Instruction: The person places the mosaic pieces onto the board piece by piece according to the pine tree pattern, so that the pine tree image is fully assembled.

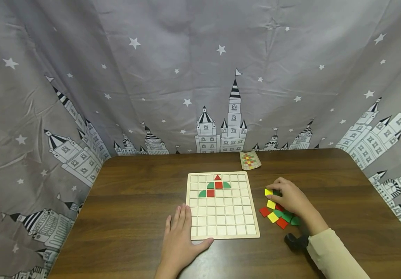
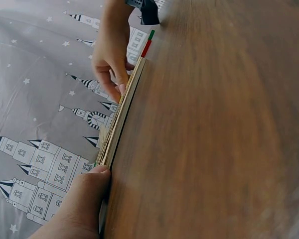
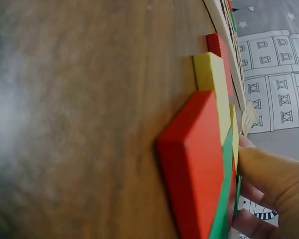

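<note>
Pinching a yellow tile (image 1: 268, 192), right of centre in the head frame: right hand (image 1: 289, 197) has thumb and fingers at its edges, next to loose tiles (image 1: 273, 217). Left hand (image 1: 179, 241), lower centre, touches the grid board (image 1: 221, 211); fingers straight, thumb spread away. Board carries 6 pieces (image 1: 219, 185). Handling estimate: tile light, stiff, smooth, not fragile; flat face probably slippery, so grip 2 opposite side edges.
</note>
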Demonstrator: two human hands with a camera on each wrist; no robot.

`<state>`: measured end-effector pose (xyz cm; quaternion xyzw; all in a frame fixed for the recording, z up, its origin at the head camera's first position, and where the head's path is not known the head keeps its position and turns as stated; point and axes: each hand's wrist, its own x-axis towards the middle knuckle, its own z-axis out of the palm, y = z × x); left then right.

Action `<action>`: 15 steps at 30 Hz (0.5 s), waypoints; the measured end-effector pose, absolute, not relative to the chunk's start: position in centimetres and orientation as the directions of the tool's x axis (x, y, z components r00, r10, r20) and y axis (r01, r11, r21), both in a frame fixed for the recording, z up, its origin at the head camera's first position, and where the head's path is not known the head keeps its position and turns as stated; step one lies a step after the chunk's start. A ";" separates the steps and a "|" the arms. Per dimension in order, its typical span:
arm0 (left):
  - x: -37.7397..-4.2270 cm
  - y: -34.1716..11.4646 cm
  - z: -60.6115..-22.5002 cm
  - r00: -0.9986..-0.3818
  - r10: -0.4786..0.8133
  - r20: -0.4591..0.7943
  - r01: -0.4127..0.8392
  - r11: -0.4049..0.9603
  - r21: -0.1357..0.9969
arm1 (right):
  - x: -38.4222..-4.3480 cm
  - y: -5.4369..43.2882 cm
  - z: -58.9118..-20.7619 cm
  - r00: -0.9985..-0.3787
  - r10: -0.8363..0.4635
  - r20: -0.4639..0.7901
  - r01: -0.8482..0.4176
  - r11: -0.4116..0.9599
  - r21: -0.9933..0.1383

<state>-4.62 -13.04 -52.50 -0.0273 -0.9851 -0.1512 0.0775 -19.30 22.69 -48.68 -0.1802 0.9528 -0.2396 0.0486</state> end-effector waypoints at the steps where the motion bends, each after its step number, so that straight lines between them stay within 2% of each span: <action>1: -4.6 -13.0 -52.5 -0.987 0.030 0.159 0.076 0.953 0.295 | -19.3 22.7 -48.7 -0.929 -0.370 0.002 -0.327 0.819 -0.472; 9: -4.6 -13.0 -52.3 -0.988 0.027 0.150 0.071 0.954 0.292 | -19.1 22.5 -48.5 -0.925 -0.379 0.031 -0.351 0.821 -0.449; 15: -4.6 -13.0 -52.4 -0.987 0.028 0.155 0.073 0.953 0.293 | -19.0 22.3 -48.3 -0.906 -0.418 0.071 -0.419 0.858 -0.298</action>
